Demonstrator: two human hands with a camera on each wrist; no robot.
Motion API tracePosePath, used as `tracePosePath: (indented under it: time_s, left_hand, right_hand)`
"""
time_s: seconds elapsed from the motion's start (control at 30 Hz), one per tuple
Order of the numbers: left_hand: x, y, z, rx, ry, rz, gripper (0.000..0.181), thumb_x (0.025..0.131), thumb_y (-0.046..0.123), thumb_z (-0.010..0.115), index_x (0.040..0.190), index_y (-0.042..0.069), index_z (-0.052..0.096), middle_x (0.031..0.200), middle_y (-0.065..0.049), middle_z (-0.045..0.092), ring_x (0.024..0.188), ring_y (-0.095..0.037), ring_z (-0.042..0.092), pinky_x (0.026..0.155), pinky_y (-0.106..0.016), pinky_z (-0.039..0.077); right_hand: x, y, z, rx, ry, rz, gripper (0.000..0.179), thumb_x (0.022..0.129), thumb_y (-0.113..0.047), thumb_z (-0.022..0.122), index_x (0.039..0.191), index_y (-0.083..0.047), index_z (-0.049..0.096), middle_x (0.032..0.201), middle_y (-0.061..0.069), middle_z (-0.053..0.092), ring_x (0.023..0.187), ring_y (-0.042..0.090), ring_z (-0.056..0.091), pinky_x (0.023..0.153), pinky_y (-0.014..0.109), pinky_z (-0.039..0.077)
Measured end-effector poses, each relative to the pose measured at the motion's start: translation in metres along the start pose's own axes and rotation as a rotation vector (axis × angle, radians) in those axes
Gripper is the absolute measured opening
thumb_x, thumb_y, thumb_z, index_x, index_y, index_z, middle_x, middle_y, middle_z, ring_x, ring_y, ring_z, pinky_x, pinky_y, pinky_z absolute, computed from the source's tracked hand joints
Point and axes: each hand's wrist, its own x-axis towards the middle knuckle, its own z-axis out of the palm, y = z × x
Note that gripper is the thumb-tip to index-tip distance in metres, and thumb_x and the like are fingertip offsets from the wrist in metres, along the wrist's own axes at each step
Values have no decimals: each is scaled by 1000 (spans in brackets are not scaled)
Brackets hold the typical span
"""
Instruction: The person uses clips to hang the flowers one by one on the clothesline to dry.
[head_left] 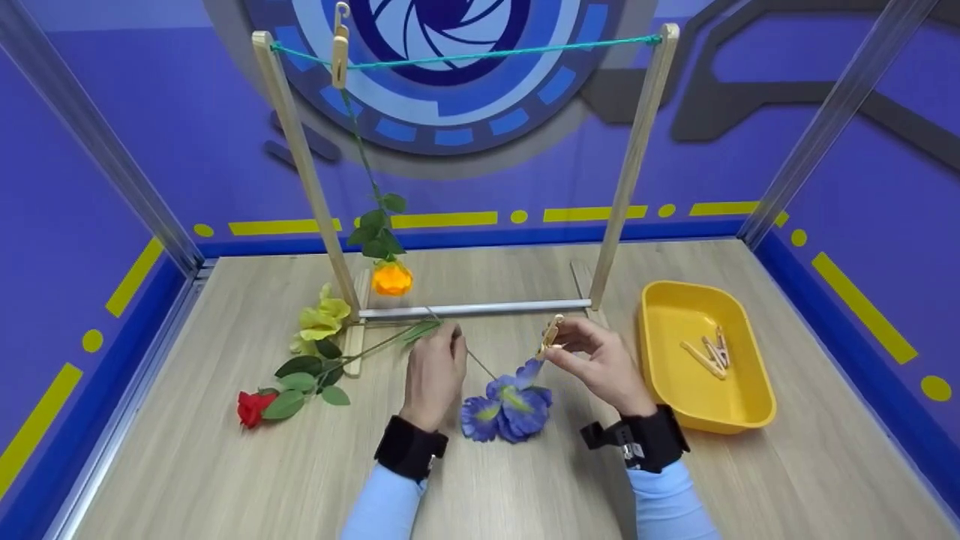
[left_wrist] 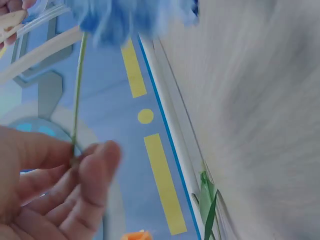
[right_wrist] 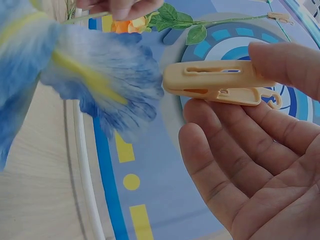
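In the head view my left hand [head_left: 435, 375] pinches the thin stem [left_wrist: 78, 95] of a blue-purple artificial iris [head_left: 514, 412], whose bloom hangs low over the table. My right hand [head_left: 604, 367] holds a tan clothespin [right_wrist: 175, 77] between thumb and fingers, with a small hook at its rear end. Its nose points at the iris petals and, in the right wrist view, overlaps their edge. An orange rose [head_left: 392, 278] hangs head down from a green string [head_left: 487, 56], its stem clipped by another clothespin [head_left: 340, 61].
A wooden frame [head_left: 634, 165] carries the string and has a white bar [head_left: 480, 308] low across it. On the left lie a red rose [head_left: 256, 409] and a yellow flower [head_left: 322, 321]. To the right, a yellow tray [head_left: 667, 300] contains clothespins [head_left: 709, 358].
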Motion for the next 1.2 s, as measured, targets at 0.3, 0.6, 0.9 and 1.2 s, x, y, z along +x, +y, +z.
tracePosePath:
  time_s: [0.3, 0.6, 0.9, 1.2]
  left_hand:
    - [4, 3, -11, -249, 78, -44, 19, 98, -1, 67, 108, 3, 51, 87, -8, 67, 77, -19, 70, 67, -32, 57]
    - [12, 7, -27, -341, 60, -51, 16, 97, 1, 69, 110, 0, 60, 87, -6, 71, 75, -18, 70, 69, -30, 56]
    - [34, 10, -50, -295, 56, 90, 3, 99, 1, 66, 96, 1, 68, 83, -9, 70, 71, -19, 66, 67, -31, 55]
    - [65, 18, -76, -175, 27, 165, 5, 99, 2, 67, 95, -1, 69, 82, -10, 68, 71, -19, 65, 66, -32, 54]
  right_hand:
    - [1, 1, 1, 23, -8, -15, 26, 87, 9, 75, 112, 10, 68, 98, 23, 72, 92, 13, 70, 80, 21, 57]
    - [3, 0, 2, 35, -16, -15, 26, 88, 8, 75, 112, 10, 67, 99, 24, 72, 91, 16, 71, 81, 23, 58]
    - [18, -10, -5, -8, -40, -23, 25, 90, 5, 74, 114, 8, 68, 100, 20, 73, 92, 16, 70, 80, 22, 57]
    - [67, -54, -14, -162, -129, -39, 31, 91, 1, 76, 120, 7, 68, 105, 18, 74, 89, 20, 71, 81, 23, 58]
